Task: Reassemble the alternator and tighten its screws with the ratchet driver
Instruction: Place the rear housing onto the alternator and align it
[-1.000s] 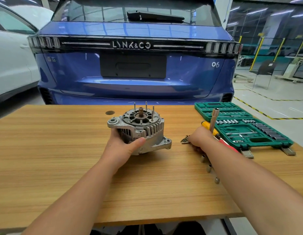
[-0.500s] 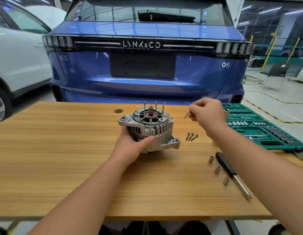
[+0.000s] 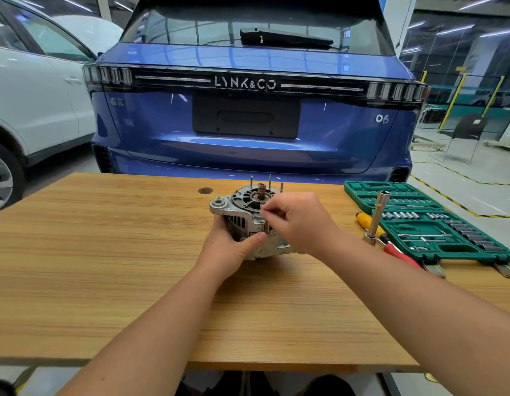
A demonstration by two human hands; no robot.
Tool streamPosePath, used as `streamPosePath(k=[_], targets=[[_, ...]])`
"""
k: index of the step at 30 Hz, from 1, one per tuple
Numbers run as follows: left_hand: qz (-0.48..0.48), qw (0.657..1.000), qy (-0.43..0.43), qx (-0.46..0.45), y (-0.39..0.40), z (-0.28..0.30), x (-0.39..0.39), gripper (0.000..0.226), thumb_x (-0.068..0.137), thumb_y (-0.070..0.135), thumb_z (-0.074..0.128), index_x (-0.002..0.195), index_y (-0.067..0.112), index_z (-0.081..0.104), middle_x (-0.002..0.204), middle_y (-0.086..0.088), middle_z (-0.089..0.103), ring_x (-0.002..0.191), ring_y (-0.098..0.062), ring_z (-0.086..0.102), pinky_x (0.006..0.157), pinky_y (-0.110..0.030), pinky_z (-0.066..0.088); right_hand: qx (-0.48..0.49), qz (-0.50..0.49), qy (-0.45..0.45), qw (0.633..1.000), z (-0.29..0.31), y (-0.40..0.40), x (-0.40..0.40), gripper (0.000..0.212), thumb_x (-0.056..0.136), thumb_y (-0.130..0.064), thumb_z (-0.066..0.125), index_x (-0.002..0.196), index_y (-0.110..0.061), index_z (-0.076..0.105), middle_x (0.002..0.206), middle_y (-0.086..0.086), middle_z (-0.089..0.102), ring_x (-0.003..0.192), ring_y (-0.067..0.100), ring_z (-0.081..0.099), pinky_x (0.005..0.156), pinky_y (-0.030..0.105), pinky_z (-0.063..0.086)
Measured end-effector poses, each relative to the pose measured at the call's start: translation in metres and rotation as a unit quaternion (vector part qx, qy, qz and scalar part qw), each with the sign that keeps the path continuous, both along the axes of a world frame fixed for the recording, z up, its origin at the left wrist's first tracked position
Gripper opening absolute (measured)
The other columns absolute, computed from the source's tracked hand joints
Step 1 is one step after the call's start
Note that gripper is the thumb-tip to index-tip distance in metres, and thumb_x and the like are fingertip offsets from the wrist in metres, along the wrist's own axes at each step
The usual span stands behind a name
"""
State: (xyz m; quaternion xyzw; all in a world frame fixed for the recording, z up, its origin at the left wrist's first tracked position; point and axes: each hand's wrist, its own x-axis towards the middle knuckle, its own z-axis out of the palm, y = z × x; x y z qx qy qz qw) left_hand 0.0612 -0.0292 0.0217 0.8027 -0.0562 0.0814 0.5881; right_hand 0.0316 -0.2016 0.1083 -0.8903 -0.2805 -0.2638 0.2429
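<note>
Under our right hand [image 3: 298,221], pinched as if on a screw we cannot see, we keep it upright while our left hand [image 3: 229,250] grips the alternator [image 3: 248,212].

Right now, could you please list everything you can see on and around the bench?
alternator: one, silver, mid-table, upright.
studs: three, metal, rising from the alternator's top.
socket set case: one, green, open, table's right end.
ratchet driver: one, chrome, standing beside the case.
screwdriver: one, yellow and red, lying by the case.
table: one, wood-grain.
car: one, blue, behind the table.
second car: one, white, far left.
left hand: grips the alternator's side.
right hand: fingers pinched at the alternator's top; what they pinch is hidden.
</note>
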Motion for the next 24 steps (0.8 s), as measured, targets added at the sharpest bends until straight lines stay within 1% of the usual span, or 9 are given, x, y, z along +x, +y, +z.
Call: streamPosePath(k=[3,5,7,9,12,15,18,21,24], targets=[[0.000,1.000,-0.007,-0.003,0.001,-0.001,0.001,0.068,0.070,0.054,0.086,0.107,0.066,0.029,0.108,0.037,0.052,0.096,0.013,0.053,0.074,-0.015,0.040,0.050,-0.003,-0.008,0.999,-0.003,-0.001,0.001,0.012,0.095,-0.014,0.070,0.100,-0.006,0.078,0.086,0.002,0.074,0.076,0.012,0.066,0.071,0.030,0.055],[0.004,1.000,-0.010,-0.001,0.000,-0.003,0.001,0.073,0.066,0.059,0.085,0.114,0.062,0.029,0.109,0.033,0.054,0.102,0.004,0.057,0.085,-0.025,0.045,0.101,-0.006,-0.023,0.995,0.000,-0.002,0.002,0.010,0.094,-0.015,0.071,0.097,-0.008,0.078,0.082,-0.001,0.074,0.073,0.011,0.067,0.069,0.027,0.054],[0.004,1.000,-0.010,-0.002,-0.001,-0.003,0.001,0.077,0.060,0.065,0.082,0.117,0.060,0.031,0.111,0.032,0.055,0.107,-0.003,0.058,0.092,-0.033,0.046,0.118,-0.004,-0.025,0.993,0.002,0.000,0.004,0.010,0.094,-0.016,0.071,0.097,-0.009,0.078,0.081,-0.002,0.073,0.074,0.012,0.068,0.069,0.027,0.054],[0.000,1.000,-0.014,0.000,-0.001,-0.004,0.000,0.077,0.057,0.067,0.079,0.117,0.061,0.031,0.111,0.032,0.055,0.111,-0.006,0.058,0.094,-0.034,0.046,0.081,-0.002,-0.020,0.997,0.000,0.003,0.004,0.011,0.094,-0.015,0.071,0.098,-0.008,0.078,0.084,0.001,0.075,0.077,0.014,0.068,0.071,0.029,0.054],[-0.006,1.000,-0.017,-0.001,0.001,-0.004,0.000,0.077,0.061,0.061,0.082,0.120,0.057,0.031,0.112,0.032,0.053,0.115,-0.009,0.057,0.097,-0.037,0.047,0.008,0.003,-0.008,1.000,-0.004,0.006,0.003,0.013,0.094,-0.015,0.071,0.101,-0.006,0.078,0.089,0.004,0.075,0.081,0.014,0.065,0.075,0.032,0.056],[-0.009,1.000,-0.023,-0.007,0.001,-0.004,-0.001,0.078,0.066,0.056,0.086,0.121,0.058,0.031,0.115,0.033,0.053,0.116,-0.007,0.056,0.099,-0.037,0.047,-0.029,0.006,0.018,0.999,-0.004,0.004,0.002,0.013,0.095,-0.015,0.069,0.100,-0.007,0.078,0.087,-0.002,0.066,0.082,0.012,0.059,0.077,0.036,0.055],[-0.003,1.000,-0.023,-0.007,0.000,-0.003,-0.002,0.080,0.065,0.057,0.086,0.124,0.057,0.031,0.122,0.025,0.056,0.122,-0.011,0.056,0.102,-0.043,0.048,-0.055,-0.017,0.069,0.996,-0.004,0.003,0.001,0.020,0.094,-0.015,0.063,0.109,-0.011,0.076,0.098,-0.008,0.056,0.093,0.014,0.055,0.079,0.038,0.052],[0.001,1.000,-0.021,-0.010,0.000,-0.003,-0.001,0.079,0.067,0.053,0.087,0.122,0.057,0.030,0.116,0.030,0.053,0.122,-0.011,0.055,0.101,-0.040,0.047,-0.050,-0.032,0.124,0.991,0.000,0.001,0.003,0.030,0.095,-0.011,0.057,0.118,-0.019,0.074,0.095,-0.018,0.048,0.088,0.004,0.048,0.075,0.028,0.045],[-0.002,1.000,-0.013,-0.015,0.001,-0.005,-0.002,0.081,0.065,0.051,0.088,0.121,0.059,0.031,0.115,0.031,0.053,0.122,-0.012,0.055,0.103,-0.042,0.047,-0.029,-0.019,0.189,0.981,0.005,-0.011,0.000,0.035,0.095,-0.008,0.053,0.117,-0.027,0.073,0.099,-0.016,0.057,0.091,0.001,0.054,0.069,0.017,0.047]])
